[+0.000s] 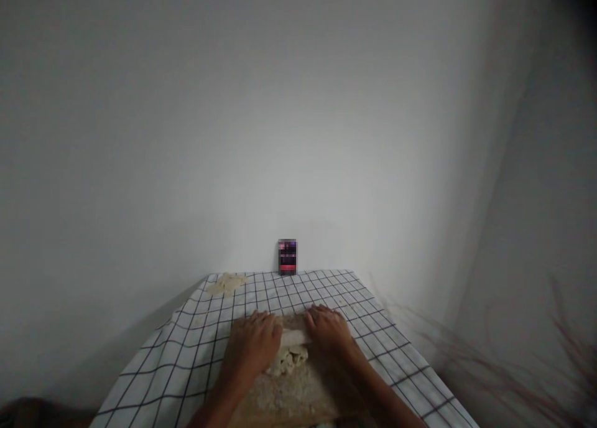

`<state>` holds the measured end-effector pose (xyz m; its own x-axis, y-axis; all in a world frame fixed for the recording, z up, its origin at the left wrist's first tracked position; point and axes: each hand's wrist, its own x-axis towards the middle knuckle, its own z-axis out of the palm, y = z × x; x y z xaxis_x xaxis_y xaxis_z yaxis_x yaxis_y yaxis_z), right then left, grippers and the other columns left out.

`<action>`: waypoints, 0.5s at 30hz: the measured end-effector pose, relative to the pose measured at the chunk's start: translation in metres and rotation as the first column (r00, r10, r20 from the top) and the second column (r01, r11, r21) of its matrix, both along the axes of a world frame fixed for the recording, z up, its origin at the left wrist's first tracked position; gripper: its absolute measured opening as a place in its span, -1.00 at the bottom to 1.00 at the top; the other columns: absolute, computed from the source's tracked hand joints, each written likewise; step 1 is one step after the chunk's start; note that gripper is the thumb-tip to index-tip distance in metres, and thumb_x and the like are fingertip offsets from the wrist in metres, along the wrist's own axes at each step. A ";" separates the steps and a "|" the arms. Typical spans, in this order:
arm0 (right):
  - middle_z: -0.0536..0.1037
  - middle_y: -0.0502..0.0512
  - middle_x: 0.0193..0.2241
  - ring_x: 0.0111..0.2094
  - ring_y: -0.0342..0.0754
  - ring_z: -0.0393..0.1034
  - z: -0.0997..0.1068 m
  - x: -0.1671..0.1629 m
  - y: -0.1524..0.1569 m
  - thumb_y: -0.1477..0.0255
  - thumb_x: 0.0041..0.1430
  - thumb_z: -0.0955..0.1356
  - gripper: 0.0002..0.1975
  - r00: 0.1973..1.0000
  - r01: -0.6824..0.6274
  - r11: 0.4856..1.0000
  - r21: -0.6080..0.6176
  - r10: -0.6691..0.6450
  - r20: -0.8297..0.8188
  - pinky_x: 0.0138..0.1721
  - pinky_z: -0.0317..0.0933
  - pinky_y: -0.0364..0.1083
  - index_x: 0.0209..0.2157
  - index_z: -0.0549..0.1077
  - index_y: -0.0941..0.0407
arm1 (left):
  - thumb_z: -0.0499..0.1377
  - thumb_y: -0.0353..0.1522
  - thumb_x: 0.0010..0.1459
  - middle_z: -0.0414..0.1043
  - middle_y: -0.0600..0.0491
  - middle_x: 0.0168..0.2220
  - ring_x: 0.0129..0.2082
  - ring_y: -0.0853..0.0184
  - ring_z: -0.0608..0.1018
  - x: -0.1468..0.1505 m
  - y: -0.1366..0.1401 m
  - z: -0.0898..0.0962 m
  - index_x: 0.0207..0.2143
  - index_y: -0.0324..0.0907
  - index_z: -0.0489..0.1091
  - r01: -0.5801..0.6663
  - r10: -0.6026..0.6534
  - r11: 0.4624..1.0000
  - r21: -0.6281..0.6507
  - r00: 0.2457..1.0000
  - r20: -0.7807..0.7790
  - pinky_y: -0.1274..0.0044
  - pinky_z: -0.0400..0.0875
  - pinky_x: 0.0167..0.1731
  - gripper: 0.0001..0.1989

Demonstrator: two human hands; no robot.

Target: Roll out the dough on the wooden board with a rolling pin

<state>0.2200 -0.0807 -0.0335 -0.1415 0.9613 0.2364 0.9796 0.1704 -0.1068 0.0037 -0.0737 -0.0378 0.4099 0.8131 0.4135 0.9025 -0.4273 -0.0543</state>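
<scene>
- Left hand: your palm faces down, fingers spread almost flat and only loosely curved. It presses on the left end of the rolling pin; the fingers lie over it rather than closing round it.
- Right hand: same posture, palm down, fingers extended and slightly bent over the pin's right end. Neither hand is clenched; both bear down on top.
- Rolling pin: pale, lying crosswise between your two hands, only its middle section showing. It sits at the far edge of the dough.
- Dough: a pale, lumpy, uneven mass just in front of the pin on your side, bunched and ragged, not yet an even sheet.
- Board: brown, dusted with flour, under dough and pin, resting on the table.
- Step in hand, as a judgement: rolling out, with the pin at the far end of a stroke. The next move looks to call for even pressure from both palms and a pull back across the thick middle.
- Table: covered with a white cloth checked in dark lines.
- Dough scraps: a flat pale patch at the far left corner, well apart from your hands.
- Small dark box: upright at the far edge, against the wall; its label is blurred.
</scene>
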 end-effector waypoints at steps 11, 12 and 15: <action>0.59 0.13 0.19 0.27 0.06 0.39 -0.008 0.004 -0.050 0.32 0.54 0.11 -0.54 0.981 -0.083 0.993 0.082 0.096 -0.171 0.33 0.20 0.06 0.04 0.61 0.04 | -0.13 -0.12 0.46 0.47 0.06 0.33 0.37 0.13 0.45 -0.007 -0.044 -0.019 0.29 0.02 0.45 0.025 -0.019 0.999 -0.048 0.992 0.121 0.18 0.36 0.41 -0.46; 0.59 0.15 0.19 0.27 0.06 0.40 -0.006 0.003 -0.041 0.32 0.54 0.12 -0.54 0.984 -0.077 0.994 0.073 0.088 -0.157 0.33 0.19 0.06 0.03 0.61 0.05 | -0.15 -0.13 0.48 0.49 0.03 0.32 0.36 0.13 0.46 -0.005 -0.038 -0.014 0.26 -0.02 0.48 0.022 -0.013 0.997 -0.073 0.993 0.117 0.19 0.36 0.41 -0.45; 0.63 0.23 0.11 0.17 0.07 0.49 0.002 -0.002 -0.013 0.33 0.55 0.11 -0.54 0.995 -0.010 0.999 0.036 0.014 -0.103 0.24 0.29 0.06 -0.01 0.62 0.07 | -0.17 -0.18 0.49 0.59 -0.06 0.22 0.30 0.07 0.52 -0.002 -0.014 -0.001 0.18 -0.08 0.53 0.001 0.008 0.994 -0.105 0.996 0.083 0.15 0.41 0.34 -0.46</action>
